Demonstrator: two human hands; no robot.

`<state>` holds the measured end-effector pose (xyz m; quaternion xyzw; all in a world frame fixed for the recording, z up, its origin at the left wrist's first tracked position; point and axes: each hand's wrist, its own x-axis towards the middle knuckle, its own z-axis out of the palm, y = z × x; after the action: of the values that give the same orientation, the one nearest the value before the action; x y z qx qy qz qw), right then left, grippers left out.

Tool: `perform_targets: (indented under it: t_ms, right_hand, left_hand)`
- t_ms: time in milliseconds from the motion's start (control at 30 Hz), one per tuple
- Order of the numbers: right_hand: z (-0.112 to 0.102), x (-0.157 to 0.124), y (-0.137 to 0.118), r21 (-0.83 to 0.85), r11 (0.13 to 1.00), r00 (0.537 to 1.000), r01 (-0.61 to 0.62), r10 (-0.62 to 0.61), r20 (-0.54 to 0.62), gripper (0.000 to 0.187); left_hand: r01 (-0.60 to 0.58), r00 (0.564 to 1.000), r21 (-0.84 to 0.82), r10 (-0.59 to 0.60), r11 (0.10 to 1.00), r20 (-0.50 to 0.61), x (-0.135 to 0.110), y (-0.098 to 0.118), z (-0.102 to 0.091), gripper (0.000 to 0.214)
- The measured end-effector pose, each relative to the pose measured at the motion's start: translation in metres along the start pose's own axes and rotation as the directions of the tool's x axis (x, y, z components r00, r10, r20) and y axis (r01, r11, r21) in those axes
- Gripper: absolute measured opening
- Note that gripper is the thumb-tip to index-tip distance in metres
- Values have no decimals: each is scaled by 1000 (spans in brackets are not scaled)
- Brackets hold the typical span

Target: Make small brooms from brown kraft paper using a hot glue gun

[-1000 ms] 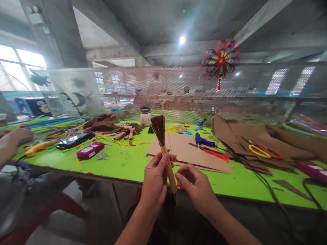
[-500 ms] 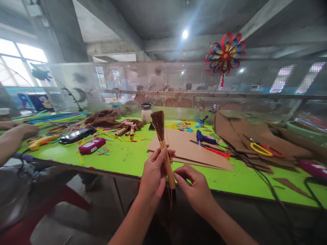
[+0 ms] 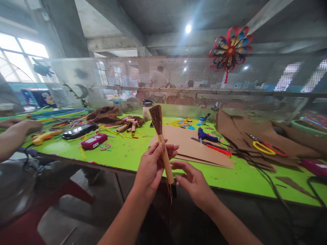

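My left hand (image 3: 153,163) grips a small handmade broom (image 3: 167,165) by its rolled tan paper handle. The broom tilts slightly left, its brown fringed head (image 3: 156,119) uppermost. Thin yellow strings (image 3: 171,195) run along the handle and dangle below its lower end. Close to the right of that lower end is my right hand (image 3: 195,182), thumb and fingers apart, with nothing visible between them. Behind the broom, tan cardboard sheets (image 3: 189,136) lie on the green table (image 3: 122,154).
Right of the sheets lie a blue glue gun (image 3: 206,136), a red-handled knife (image 3: 218,148) and scissors (image 3: 264,148) on brown paper (image 3: 237,136). Left are paper rolls (image 3: 123,128), a purple power strip (image 3: 94,141) and a phone (image 3: 79,131). A co-worker's arm (image 3: 15,136) reaches in from the left.
My right hand's thumb and fingers have spread apart, where before they were pinched near the string beside the handle. My left hand still grips the broom. The view has shifted slightly.
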<state>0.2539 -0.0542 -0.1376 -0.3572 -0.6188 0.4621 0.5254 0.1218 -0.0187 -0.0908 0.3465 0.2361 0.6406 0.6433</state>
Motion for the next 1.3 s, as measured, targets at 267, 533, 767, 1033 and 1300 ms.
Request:
perform_targets:
  t_ms: [267, 533, 767, 1033, 1300]
  right_hand:
    - [7, 5, 1, 144, 984, 967, -108, 71, 243, 25]
    - [7, -10, 1, -262, 963, 995, 67, -45, 89, 38]
    - [10, -17, 9, -319, 945, 993, 67, -33, 112, 35]
    - [5, -30, 1, -536, 821, 945, 197, -13, 327, 19]
    - [-14, -8, -29, -429, 894, 986, 128, -160, -40, 18]
  left_hand:
    - [0, 998, 57, -3, 998, 60, -9, 24, 6, 20]
    - [-42, 999, -25, 43, 999, 20, -5, 20, 5, 25]
    - [-28, 1000, -5, 28, 1000, 13, -8, 15, 7, 29]
    - [-30, 999, -37, 30, 999, 21, -6, 15, 6, 32]
    - [-16, 998, 7, 15, 1000, 54, -12, 17, 14, 32]
